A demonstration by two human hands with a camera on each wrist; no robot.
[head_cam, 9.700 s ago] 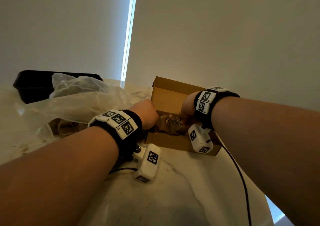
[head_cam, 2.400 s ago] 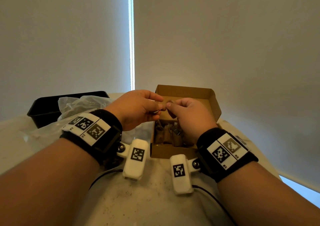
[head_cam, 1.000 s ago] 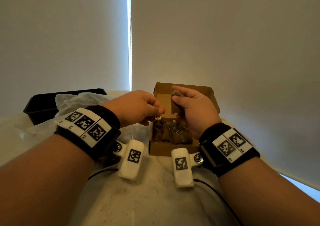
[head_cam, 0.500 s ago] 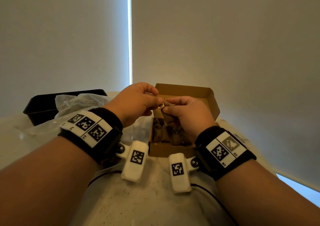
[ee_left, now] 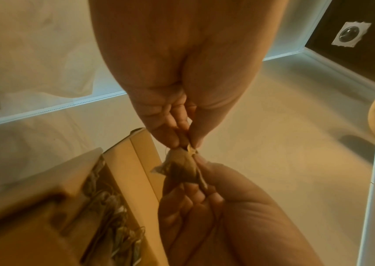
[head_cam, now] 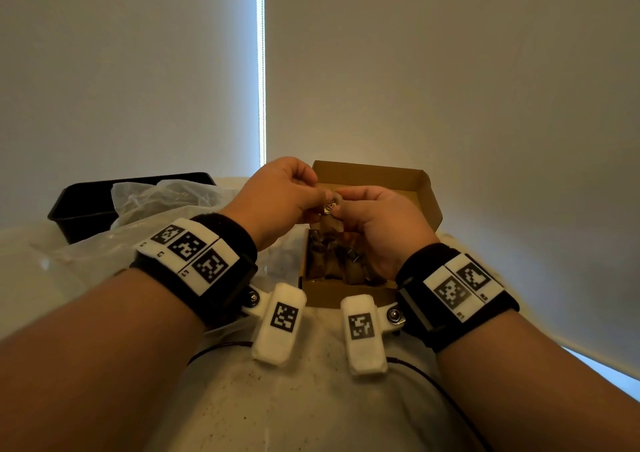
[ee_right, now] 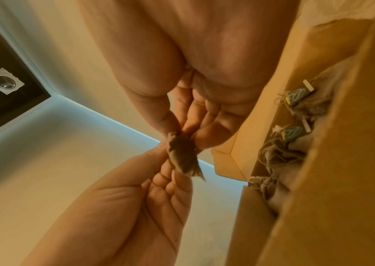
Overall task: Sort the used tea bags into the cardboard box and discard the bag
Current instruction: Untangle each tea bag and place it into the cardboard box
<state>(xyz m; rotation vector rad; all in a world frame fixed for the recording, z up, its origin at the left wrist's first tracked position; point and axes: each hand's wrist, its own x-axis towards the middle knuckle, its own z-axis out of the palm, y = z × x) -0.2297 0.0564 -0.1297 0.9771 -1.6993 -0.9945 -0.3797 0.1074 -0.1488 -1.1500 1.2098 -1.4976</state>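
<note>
Both hands meet just above the open cardboard box [head_cam: 398, 180]. My left hand [head_cam: 317, 196] pinches the small paper tag [head_cam: 329, 207] of a used tea bag between thumb and fingertips. My right hand [head_cam: 346, 206] pinches the brown, crumpled tea bag [ee_left: 179, 167] itself, which hangs between the two hands [ee_right: 182, 156]. Several used tea bags [head_cam: 332, 259] with strings and tags [ee_right: 295, 96] lie inside the box [ee_right: 318, 171]. The box's near wall is partly hidden behind my right wrist.
A crumpled clear plastic bag [head_cam: 162, 199] lies left of the box, spreading under my left wrist. Behind it stands a black tray [head_cam: 79, 209]. The pale marble tabletop [head_cam: 311, 410] carries dark crumbs. Window blinds close off the far side.
A second ago my right hand held the tea bag higher and my left held the tag lower. The hands have since come together above the box and have barely moved in the last half second.
</note>
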